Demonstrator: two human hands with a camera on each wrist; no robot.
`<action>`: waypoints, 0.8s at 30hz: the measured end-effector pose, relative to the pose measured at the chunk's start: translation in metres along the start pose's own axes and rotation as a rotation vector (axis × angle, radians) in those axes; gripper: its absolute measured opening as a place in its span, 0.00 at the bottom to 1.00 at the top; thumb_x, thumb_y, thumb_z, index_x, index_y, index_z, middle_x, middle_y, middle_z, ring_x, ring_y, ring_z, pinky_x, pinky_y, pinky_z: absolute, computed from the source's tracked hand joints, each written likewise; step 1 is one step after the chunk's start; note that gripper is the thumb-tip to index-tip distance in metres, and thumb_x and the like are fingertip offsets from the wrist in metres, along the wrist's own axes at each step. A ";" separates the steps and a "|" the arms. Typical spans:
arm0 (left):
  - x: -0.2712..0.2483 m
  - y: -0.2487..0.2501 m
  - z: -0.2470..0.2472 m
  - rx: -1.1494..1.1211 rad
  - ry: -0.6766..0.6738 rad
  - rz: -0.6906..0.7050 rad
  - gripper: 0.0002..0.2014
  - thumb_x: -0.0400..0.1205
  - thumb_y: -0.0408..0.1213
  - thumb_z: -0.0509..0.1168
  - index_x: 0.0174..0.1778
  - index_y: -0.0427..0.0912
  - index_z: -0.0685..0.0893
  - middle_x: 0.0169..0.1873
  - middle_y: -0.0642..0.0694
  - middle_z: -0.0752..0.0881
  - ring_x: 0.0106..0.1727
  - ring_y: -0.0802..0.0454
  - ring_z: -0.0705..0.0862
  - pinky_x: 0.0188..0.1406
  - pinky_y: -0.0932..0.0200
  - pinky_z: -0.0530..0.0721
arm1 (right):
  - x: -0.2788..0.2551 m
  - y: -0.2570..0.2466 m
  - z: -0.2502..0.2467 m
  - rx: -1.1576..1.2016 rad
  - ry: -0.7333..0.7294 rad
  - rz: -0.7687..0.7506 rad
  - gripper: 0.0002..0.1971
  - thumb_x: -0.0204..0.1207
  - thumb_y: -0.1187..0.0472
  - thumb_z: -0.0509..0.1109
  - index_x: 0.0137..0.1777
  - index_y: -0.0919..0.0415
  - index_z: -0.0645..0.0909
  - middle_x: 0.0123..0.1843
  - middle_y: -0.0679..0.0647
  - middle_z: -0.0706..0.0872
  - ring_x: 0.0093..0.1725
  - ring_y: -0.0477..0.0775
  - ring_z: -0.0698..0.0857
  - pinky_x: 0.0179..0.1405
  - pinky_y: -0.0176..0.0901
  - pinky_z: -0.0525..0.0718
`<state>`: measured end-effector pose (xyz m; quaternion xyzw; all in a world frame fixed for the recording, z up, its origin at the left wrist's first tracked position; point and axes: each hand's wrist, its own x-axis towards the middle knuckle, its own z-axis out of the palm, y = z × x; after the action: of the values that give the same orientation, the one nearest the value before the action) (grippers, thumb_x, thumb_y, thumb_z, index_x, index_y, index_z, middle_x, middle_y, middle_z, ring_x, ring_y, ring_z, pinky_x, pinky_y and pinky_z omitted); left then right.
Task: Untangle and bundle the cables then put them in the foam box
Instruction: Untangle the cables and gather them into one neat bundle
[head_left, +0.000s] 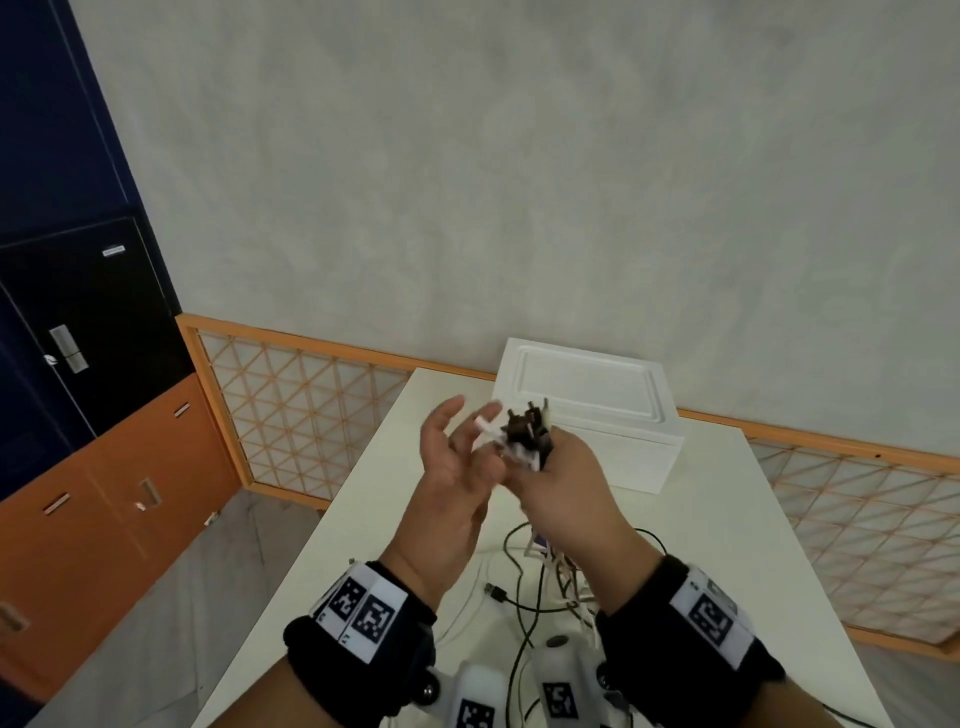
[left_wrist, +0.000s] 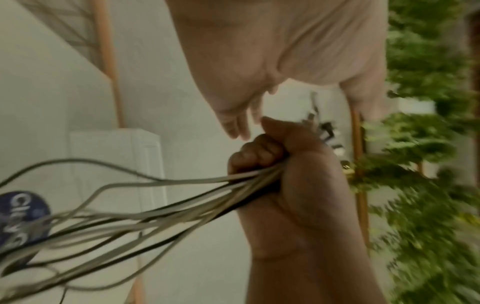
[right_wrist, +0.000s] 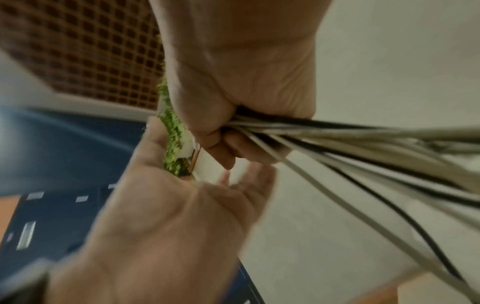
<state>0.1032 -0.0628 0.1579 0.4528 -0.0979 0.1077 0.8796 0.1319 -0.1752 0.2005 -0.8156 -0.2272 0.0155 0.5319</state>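
Note:
My right hand (head_left: 558, 480) grips a bundle of white and black cables (right_wrist: 350, 142) in a fist, held above the table. The plug ends (head_left: 524, 431) stick up out of the fist, and the rest of the bundle (head_left: 550, 566) hangs down onto the table. My left hand (head_left: 457, 462) is open just left of the plug ends, fingers spread and palm toward them; whether it touches them I cannot tell. In the left wrist view the right fist (left_wrist: 272, 164) clamps the strands (left_wrist: 155, 205). The white foam box (head_left: 587, 415) stands behind the hands with its lid on.
A loose black cable with a USB plug (head_left: 496, 592) lies on the white table (head_left: 753, 545). A blue round label (left_wrist: 23, 216) shows behind the strands. An orange lattice rail (head_left: 311, 410) borders the table's far sides. Cabinets (head_left: 104, 467) stand on the left.

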 end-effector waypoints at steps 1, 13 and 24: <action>0.000 -0.005 -0.004 -0.011 -0.016 -0.044 0.45 0.58 0.37 0.81 0.70 0.46 0.66 0.66 0.40 0.79 0.63 0.49 0.83 0.54 0.59 0.84 | 0.002 -0.001 -0.001 0.108 -0.014 0.019 0.04 0.71 0.63 0.75 0.41 0.56 0.83 0.30 0.44 0.84 0.31 0.40 0.82 0.34 0.35 0.78; -0.005 -0.003 0.003 0.479 -0.205 -0.187 0.16 0.74 0.22 0.62 0.55 0.37 0.86 0.52 0.30 0.87 0.57 0.41 0.87 0.59 0.41 0.84 | 0.003 0.010 0.010 0.360 -0.067 0.106 0.10 0.63 0.63 0.83 0.39 0.56 0.83 0.26 0.40 0.85 0.31 0.37 0.85 0.33 0.26 0.79; -0.005 -0.012 0.015 0.503 0.008 -0.236 0.04 0.72 0.37 0.69 0.32 0.50 0.82 0.19 0.53 0.71 0.20 0.56 0.68 0.25 0.59 0.64 | 0.011 0.000 -0.019 0.419 -0.180 0.131 0.36 0.59 0.33 0.77 0.67 0.47 0.80 0.57 0.54 0.89 0.60 0.55 0.87 0.67 0.56 0.80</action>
<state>0.1009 -0.0825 0.1554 0.6648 -0.0111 0.0270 0.7465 0.1469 -0.1874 0.2116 -0.6958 -0.2124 0.1695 0.6648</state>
